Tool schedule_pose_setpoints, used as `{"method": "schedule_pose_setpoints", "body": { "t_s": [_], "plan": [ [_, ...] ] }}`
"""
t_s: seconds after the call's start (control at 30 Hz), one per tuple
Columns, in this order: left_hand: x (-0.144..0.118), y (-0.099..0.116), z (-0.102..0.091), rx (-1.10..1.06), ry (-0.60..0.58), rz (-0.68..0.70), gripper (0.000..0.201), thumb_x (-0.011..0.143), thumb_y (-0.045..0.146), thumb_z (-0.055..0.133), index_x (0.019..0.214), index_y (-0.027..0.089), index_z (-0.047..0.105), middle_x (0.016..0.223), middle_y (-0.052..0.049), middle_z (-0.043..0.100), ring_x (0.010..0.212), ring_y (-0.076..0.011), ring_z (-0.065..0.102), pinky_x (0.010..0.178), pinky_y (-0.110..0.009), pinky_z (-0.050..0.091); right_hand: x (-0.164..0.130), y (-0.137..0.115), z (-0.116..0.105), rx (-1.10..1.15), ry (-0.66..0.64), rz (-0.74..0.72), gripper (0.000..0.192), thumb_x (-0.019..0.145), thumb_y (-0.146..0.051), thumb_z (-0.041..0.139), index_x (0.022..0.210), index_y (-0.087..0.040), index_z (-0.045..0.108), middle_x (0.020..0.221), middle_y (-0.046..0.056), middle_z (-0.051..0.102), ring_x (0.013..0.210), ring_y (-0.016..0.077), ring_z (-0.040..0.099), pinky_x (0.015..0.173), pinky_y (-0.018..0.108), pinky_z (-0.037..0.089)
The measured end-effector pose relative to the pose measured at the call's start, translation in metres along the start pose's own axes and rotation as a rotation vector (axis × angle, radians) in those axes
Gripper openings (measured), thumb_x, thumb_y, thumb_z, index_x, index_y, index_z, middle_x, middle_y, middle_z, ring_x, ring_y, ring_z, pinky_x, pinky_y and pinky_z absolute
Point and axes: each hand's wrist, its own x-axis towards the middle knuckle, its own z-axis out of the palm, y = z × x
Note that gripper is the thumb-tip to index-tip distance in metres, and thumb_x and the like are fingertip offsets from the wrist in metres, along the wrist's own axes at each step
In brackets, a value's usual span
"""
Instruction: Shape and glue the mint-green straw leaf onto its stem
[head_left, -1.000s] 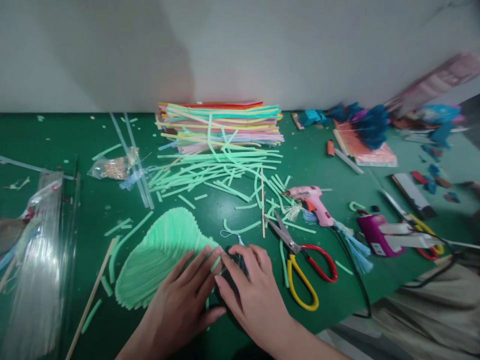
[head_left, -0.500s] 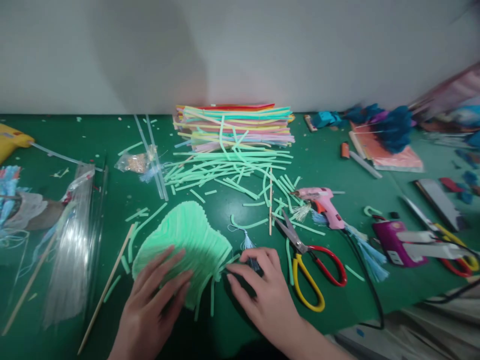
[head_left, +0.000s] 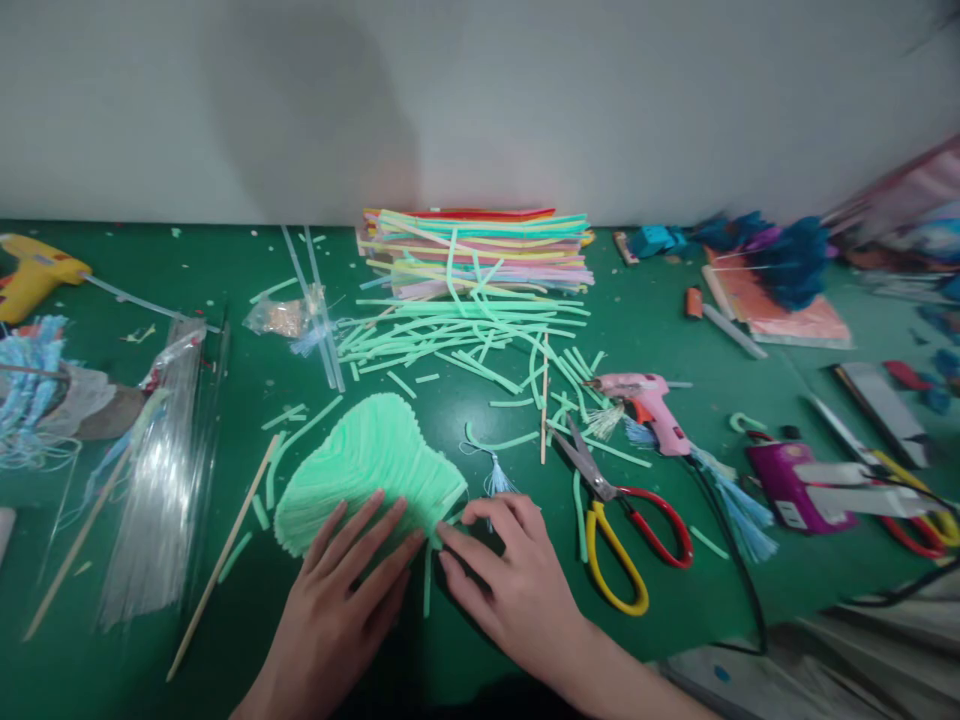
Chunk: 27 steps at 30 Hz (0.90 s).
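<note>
A mint-green fan-shaped piece [head_left: 367, 450], built of pipe cleaners laid side by side, lies on the green table. My left hand [head_left: 352, 580] rests on its lower part, fingers stretched out and spread. At its lower right corner, my right hand [head_left: 510, 575] has curled fingers pinching the end of a green pipe cleaner [head_left: 454, 518]; the fingertips partly hide it. Another green pipe cleaner [head_left: 427, 590] hangs from the corner between my hands. A light blue tassel [head_left: 497, 478] lies just beyond my right fingers, partly covered by them.
Loose green pipe cleaners [head_left: 420, 330] lie before a multicoloured bundle [head_left: 480, 245]. Right of my hands are open scissors [head_left: 600, 490], a pink glue gun [head_left: 645, 395] and a purple box [head_left: 787, 485]. Leftward are a wooden stick [head_left: 225, 555], clear plastic sleeves [head_left: 154, 510] and a yellow glue gun [head_left: 37, 275].
The green piece has turned slightly and lies flatter. My left hand has slid right across it with fingers flatter, and my right fingers have shifted a little left. The view has shifted slightly.
</note>
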Motion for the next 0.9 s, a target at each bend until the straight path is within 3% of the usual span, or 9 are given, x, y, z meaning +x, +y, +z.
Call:
{"method": "schedule_pose_setpoints", "body": {
  "t_s": [0.2,0.33,0.57,0.73,0.9],
  "plan": [
    [0.001,0.005,0.002,-0.080,0.031,-0.067,0.047,0.086,0.004,0.059,0.128,0.023,0.059,0.141,-0.010,0.057,0.140,-0.0297,0.039,0.109,-0.060,0.036,0.004,-0.003,0.010,-0.029,-0.046,0.052,0.014,0.089,-0.031,0.064,0.097,-0.020,0.068,0.102,0.008,0.061,0.100,0.0267,0.049,0.088,0.044,0.045],
    [0.002,0.005,0.002,-0.110,0.041,-0.083,0.042,0.086,0.008,0.060,0.125,0.023,0.061,0.141,-0.010,0.056,0.138,-0.0296,0.041,0.108,-0.061,0.038,0.010,-0.008,0.017,-0.070,-0.076,0.066,0.007,0.086,-0.024,0.064,0.089,-0.017,0.064,0.099,0.009,0.060,0.096,0.0268,0.049,0.085,0.044,0.044],
    [0.002,0.003,-0.003,-0.129,0.008,-0.108,0.048,0.087,0.018,0.062,0.133,0.022,0.053,0.138,-0.009,0.059,0.137,-0.0282,0.043,0.109,-0.061,0.039,0.010,-0.011,0.021,-0.045,-0.088,0.049,0.006,0.087,-0.020,0.059,0.092,-0.016,0.062,0.100,0.010,0.059,0.094,0.0265,0.049,0.082,0.042,0.045],
    [-0.001,0.001,-0.007,-0.163,-0.005,-0.079,0.039,0.088,0.016,0.060,0.127,0.024,0.057,0.140,-0.008,0.057,0.139,-0.0266,0.041,0.111,-0.058,0.037,0.011,-0.009,0.020,-0.058,-0.103,0.071,0.005,0.086,-0.020,0.061,0.090,-0.017,0.061,0.101,0.009,0.059,0.096,0.0267,0.049,0.084,0.043,0.044],
    [0.006,0.019,0.006,-0.040,0.096,-0.163,0.040,0.087,0.024,0.067,0.125,0.018,0.059,0.141,-0.015,0.056,0.138,-0.0332,0.041,0.111,-0.063,0.033,0.020,-0.003,0.017,-0.084,-0.045,0.075,0.008,0.088,-0.021,0.060,0.093,-0.016,0.062,0.101,0.010,0.059,0.098,0.0271,0.049,0.087,0.044,0.044]
  ]
}}
